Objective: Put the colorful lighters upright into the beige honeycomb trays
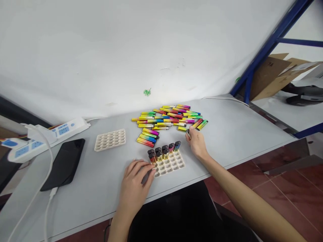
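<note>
Grey table [101, 191], spanning the frame, set against a white wall [113, 60]. Front tray [169, 166], one, cream, with oval pockets, at lower centre; eight upright lighters [166, 153] with black caps seated in it, five along the far row and three in the next row at its left end, remaining pockets vacant. Left hand [136, 176], at lower centre, fingers loosely bent, thumb and forefinger apart at the tray's left edge, beside the nearest red lighter; no item seen in its grasp, contact with that lighter not possible to tell. Right hand [197, 143], right of centre, fingers closed on a small item [188, 133], dark and metallic at the visible end, mostly hidden. Loose pile [174, 120] of shiny lighters in yellow, red, green, blue and pink, lying flat at centre, beyond the right hand. Short stack [148, 137] of lighters, side by side, left of the pile and behind the front tray. Second tray [110, 139], one, cream, pockets vacant, left of centre. Black phone [65, 164], with white cable [51, 196], at lower left. White power strip [68, 129], left edge. Cardboard box [270, 75], upper right, behind a blue frame [267, 43].
</note>
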### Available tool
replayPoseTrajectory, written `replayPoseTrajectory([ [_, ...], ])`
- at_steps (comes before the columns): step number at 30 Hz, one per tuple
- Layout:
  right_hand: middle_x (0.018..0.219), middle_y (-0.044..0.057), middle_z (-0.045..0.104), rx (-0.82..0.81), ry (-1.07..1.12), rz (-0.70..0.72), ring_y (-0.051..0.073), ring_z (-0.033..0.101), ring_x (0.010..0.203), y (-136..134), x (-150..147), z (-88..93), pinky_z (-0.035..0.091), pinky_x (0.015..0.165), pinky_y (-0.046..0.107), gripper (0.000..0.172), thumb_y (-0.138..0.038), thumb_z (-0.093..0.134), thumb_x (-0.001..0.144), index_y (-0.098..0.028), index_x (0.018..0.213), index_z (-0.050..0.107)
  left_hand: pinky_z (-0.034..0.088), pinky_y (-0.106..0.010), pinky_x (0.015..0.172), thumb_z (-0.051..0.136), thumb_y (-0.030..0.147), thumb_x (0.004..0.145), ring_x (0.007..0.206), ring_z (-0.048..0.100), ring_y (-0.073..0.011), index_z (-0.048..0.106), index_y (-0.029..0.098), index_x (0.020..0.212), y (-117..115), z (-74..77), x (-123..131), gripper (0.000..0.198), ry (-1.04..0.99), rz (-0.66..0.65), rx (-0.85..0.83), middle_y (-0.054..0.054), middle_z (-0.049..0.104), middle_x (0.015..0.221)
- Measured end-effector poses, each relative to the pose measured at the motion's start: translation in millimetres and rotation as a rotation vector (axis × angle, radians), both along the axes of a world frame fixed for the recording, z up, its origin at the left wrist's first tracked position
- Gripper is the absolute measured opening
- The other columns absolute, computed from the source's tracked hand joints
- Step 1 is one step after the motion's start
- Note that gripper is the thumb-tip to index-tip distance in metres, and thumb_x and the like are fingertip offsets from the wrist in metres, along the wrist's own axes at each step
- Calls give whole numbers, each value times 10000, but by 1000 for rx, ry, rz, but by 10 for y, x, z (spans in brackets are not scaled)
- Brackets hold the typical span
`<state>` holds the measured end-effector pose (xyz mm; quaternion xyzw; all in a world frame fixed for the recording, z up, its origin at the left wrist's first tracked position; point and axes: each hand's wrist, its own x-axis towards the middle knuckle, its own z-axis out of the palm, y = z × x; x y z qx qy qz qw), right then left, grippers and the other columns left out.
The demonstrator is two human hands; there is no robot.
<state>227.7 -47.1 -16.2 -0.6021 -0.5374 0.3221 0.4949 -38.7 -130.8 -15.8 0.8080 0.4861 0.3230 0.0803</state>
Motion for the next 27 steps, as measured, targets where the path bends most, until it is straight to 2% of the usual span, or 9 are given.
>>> replayPoseTrajectory([
  [3, 539, -36, 268, 2, 60, -13, 108, 235, 497, -11, -17, 19, 176, 482, 299, 590, -658, 296, 962, -226, 561, 275, 466, -475, 983, 594, 258, 942, 1038, 585, -232, 682, 255, 1028, 0, -1, 6, 123, 2, 1, 0, -27, 698, 1017],
  [9, 531, -36, 250, 8, 79, -24, 122, 247, 489, 22, 12, -78, 192, 456, 292, 517, -561, 293, 975, -242, 570, 268, 467, -477, 985, 576, 266, 949, 1030, 591, -235, 685, 258, 1021, -17, 30, 5, 131, -1, -3, -15, -36, 695, 1017],
  [12, 525, -35, 264, -17, 70, -27, 124, 251, 484, 18, 7, -65, 213, 451, 289, 531, -594, 296, 969, -242, 571, 295, 467, -469, 978, 578, 263, 948, 1022, 595, -233, 685, 260, 1016, -18, 41, 10, 127, -1, -1, -17, -34, 695, 1012],
  [15, 540, -24, 350, -20, 116, -57, 128, 324, 497, 0, -21, -14, 279, 457, 281, 571, -662, 304, 950, -226, 598, 413, 467, -461, 969, 577, 265, 949, 1014, 596, -228, 681, 258, 1005, -11, 43, 17, 118, -7, 0, -25, -32, 695, 1011],
  [19, 684, 6, 528, 67, 182, -54, 134, 480, 583, -56, -35, 51, 413, 536, 267, 544, -679, 353, 940, -201, 792, 565, 475, -453, 966, 563, 285, 954, 1014, 606, -228, 652, 249, 1013, -16, 55, 11, 112, -65, 30, -61, -35, 692, 1013],
  [23, 824, 33, 634, 103, 177, 21, 154, 602, 680, -209, 18, 232, 522, 666, 312, 418, -609, 496, 925, -200, 907, 578, 518, -423, 924, 563, 342, 947, 1059, 631, -232, 602, 257, 1112, -49, 90, -16, 189, -179, 153, -156, -45, 687, 1099],
  [25, 869, 46, 664, 149, 150, 51, 178, 647, 733, -319, 56, 391, 552, 714, 352, 369, -573, 550, 913, -206, 937, 584, 523, -419, 932, 592, 365, 928, 1104, 633, -236, 548, 257, 1215, -45, 128, -17, 310, -237, 200, -172, -60, 676, 1169],
  [27, 921, 63, 687, 228, 72, 53, 212, 677, 825, -433, 78, 556, 560, 773, 390, 327, -541, 586, 904, -219, 962, 596, 511, -427, 965, 634, 368, 898, 1142, 624, -243, 487, 251, 1306, 9, 192, -3, 449, -266, 185, -136, -77, 656, 1227],
])
